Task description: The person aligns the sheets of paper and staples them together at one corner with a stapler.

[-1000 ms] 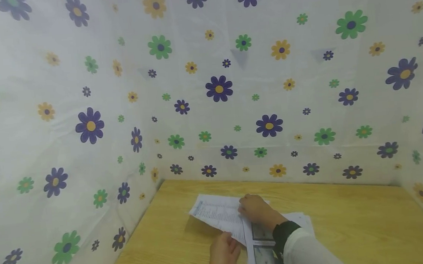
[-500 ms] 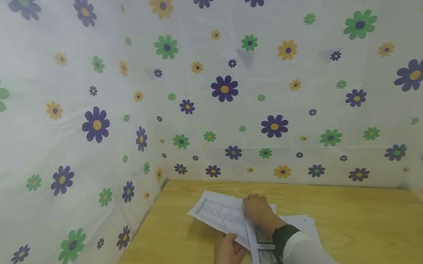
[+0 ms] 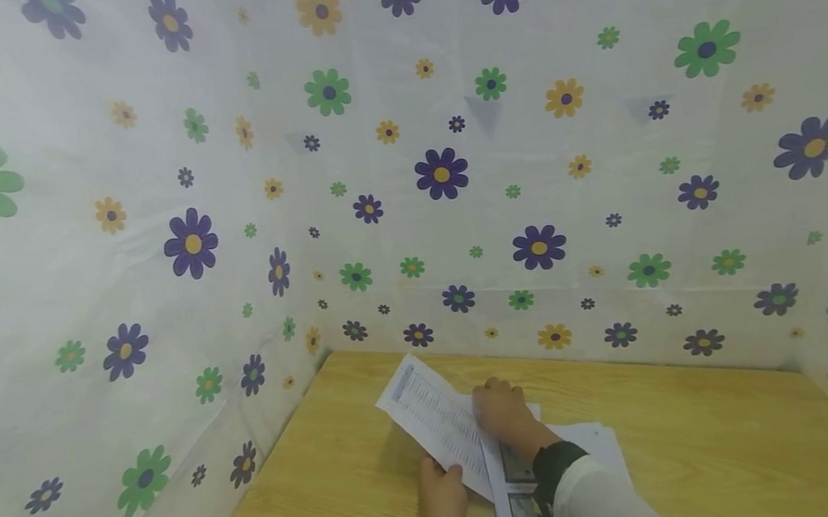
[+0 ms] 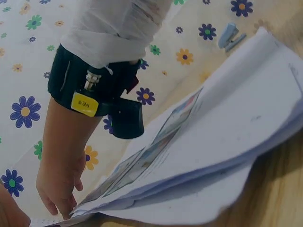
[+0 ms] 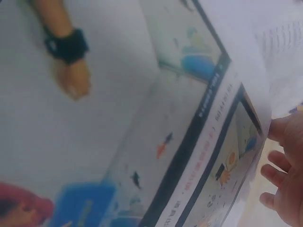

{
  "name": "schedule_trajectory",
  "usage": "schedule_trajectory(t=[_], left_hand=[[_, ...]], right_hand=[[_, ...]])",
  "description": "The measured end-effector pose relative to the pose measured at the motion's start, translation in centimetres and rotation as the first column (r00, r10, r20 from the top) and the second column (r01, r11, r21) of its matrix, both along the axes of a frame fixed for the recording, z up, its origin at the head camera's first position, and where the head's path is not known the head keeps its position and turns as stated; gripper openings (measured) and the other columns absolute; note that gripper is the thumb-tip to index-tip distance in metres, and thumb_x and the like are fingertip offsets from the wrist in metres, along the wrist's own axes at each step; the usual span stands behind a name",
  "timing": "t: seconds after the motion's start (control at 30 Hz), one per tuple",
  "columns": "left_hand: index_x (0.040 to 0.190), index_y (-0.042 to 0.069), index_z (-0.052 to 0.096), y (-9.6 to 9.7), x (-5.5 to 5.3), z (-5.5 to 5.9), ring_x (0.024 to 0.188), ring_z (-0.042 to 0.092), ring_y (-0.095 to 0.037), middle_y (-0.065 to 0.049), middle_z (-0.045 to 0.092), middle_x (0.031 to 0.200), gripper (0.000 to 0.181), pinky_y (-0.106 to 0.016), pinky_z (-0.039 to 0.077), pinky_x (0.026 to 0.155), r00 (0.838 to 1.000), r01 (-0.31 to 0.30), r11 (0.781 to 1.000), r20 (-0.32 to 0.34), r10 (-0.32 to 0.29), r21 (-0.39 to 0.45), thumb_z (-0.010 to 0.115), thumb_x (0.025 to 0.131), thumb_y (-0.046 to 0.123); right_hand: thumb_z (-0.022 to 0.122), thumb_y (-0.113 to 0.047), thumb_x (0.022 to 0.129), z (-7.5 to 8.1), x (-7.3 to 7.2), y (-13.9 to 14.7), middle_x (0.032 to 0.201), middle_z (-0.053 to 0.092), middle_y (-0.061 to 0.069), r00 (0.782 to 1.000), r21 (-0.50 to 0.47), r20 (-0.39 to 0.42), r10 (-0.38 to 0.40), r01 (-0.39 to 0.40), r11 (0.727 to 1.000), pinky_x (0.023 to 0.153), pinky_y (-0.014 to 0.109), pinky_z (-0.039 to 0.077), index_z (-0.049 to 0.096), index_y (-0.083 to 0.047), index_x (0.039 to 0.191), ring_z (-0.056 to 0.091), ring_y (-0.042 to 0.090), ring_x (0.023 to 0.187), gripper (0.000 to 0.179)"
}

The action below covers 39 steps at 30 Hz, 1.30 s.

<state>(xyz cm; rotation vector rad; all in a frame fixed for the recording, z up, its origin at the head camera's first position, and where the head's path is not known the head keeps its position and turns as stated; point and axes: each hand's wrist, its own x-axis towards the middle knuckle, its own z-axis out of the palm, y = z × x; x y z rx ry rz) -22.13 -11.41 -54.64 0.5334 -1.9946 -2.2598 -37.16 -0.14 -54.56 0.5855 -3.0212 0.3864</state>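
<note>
My left hand (image 3: 442,504) pinches the near edge of a white sheet printed with text (image 3: 435,427), which slants up to the left above the table. Farther along, my right hand (image 3: 502,410) grips the upper edge of pages with printed photos (image 3: 519,465); its fingers curl over the paper. The left wrist view shows the sheaf of papers (image 4: 227,118) bowed, its lower leaves fanned apart. A large photo page (image 5: 156,118) fills most of the right wrist view, with fingers (image 5: 277,175) at its right side. My right forearm hides part of the photo pages in the head view.
A light blue stapler (image 4: 229,37) lies beyond the papers in the left wrist view. More white sheets (image 3: 596,439) spread to the right under my arm. The wood-grain table (image 3: 728,445) meets flower-patterned sheeting (image 3: 599,195) at the back and sides.
The text sheet's far left corner has risen and swung away from me, so the sheet slants more steeply. My left hand has turned more upright at its edge. My right hand stays nearly in place.
</note>
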Motion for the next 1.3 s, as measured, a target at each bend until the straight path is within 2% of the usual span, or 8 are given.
schedule_trajectory(t=[0.17,0.33,0.5,0.67,0.83,0.93,1.17,1.3], left_hand=[[0.147,-0.004,0.037,0.3,0.0,-0.5,0.137,0.049,-0.046,-0.027,0.051,0.147,0.047,-0.057,0.044,0.109,0.993,-0.06,0.997,-0.102,0.054,-0.054,0.04,0.1,-0.002],[0.142,-0.01,0.041,0.4,0.1,-0.5,0.133,0.051,-0.049,-0.031,0.053,0.141,0.043,-0.059,0.046,0.107,0.984,-0.102,0.992,-0.155,0.089,-0.075,0.04,0.1,-0.003],[0.135,-0.013,0.049,0.7,0.1,-0.4,0.126,0.056,-0.048,-0.032,0.058,0.135,0.037,-0.056,0.05,0.101,0.972,-0.169,0.974,-0.192,0.139,-0.15,0.041,0.1,-0.002],[0.138,-0.013,0.046,0.2,-0.2,-0.3,0.127,0.057,-0.043,-0.029,0.058,0.135,0.038,-0.051,0.053,0.1,0.956,-0.209,0.956,-0.247,0.155,-0.208,0.038,0.103,-0.001],[0.141,-0.003,0.044,-1.0,-0.9,-0.1,0.118,0.064,-0.035,-0.019,0.061,0.131,0.037,-0.049,0.054,0.097,0.936,-0.253,0.944,-0.3,0.183,-0.214,0.037,0.105,0.001],[0.137,0.0,0.046,-1.8,-1.4,0.6,0.11,0.067,-0.032,-0.017,0.062,0.125,0.033,-0.045,0.058,0.09,0.92,-0.277,0.94,-0.336,0.199,-0.2,0.036,0.106,0.001],[0.129,0.0,0.052,-4.2,-2.8,3.8,0.106,0.069,-0.035,-0.017,0.065,0.12,0.025,-0.049,0.059,0.087,0.856,-0.388,0.876,-0.464,0.228,-0.286,0.041,0.106,0.002],[0.13,0.002,0.052,-5.2,-2.9,6.3,0.111,0.068,-0.035,-0.016,0.065,0.123,0.025,-0.054,0.057,0.091,0.824,-0.361,0.89,-0.542,0.164,-0.279,0.04,0.108,0.005]], right_hand=[[0.071,-0.018,0.093,-0.4,-0.7,0.5,0.152,0.049,0.022,0.998,-0.19,0.067,-0.018,0.03,0.981,0.118,0.063,0.029,0.037,-0.004,0.156,0.044,0.043,0.142,0.073],[0.057,-0.013,0.101,0.7,-0.7,0.8,0.151,0.051,0.02,0.992,-0.466,0.123,0.012,0.047,0.883,0.118,0.058,0.033,0.029,-0.004,0.159,0.047,0.04,0.141,0.066],[0.054,-0.01,0.103,2.4,-0.3,1.2,0.138,0.062,0.018,0.995,-0.611,0.092,0.031,0.031,0.791,0.109,0.055,0.045,0.047,-0.003,0.149,0.057,0.037,0.129,0.047],[0.061,-0.013,0.102,3.9,0.0,1.2,0.125,0.067,0.012,0.999,-0.685,0.033,-0.013,0.032,0.728,0.104,0.05,0.05,0.066,-0.007,0.125,0.062,0.031,0.12,0.025],[0.066,-0.02,0.1,4.8,0.1,1.3,0.112,0.069,0.007,0.998,-0.739,-0.036,-0.043,0.002,0.674,0.102,0.049,0.051,0.069,-0.01,0.107,0.064,0.027,0.113,0.013],[0.065,-0.021,0.101,5.7,0.5,1.6,0.111,0.069,0.005,0.998,-0.761,-0.058,-0.036,-0.021,0.648,0.105,0.049,0.05,0.068,-0.011,0.106,0.064,0.026,0.116,0.011],[0.066,-0.018,0.1,8.9,1.8,3.1,0.107,0.073,0.006,0.99,-0.798,-0.13,-0.06,-0.069,0.598,0.088,0.045,0.058,0.068,-0.01,0.107,0.07,0.024,0.102,0.011],[0.064,-0.02,0.102,10.9,2.9,4.7,0.108,0.072,0.003,0.989,-0.813,-0.14,-0.037,-0.093,0.574,0.087,0.042,0.057,0.068,-0.012,0.106,0.07,0.02,0.101,0.01]])
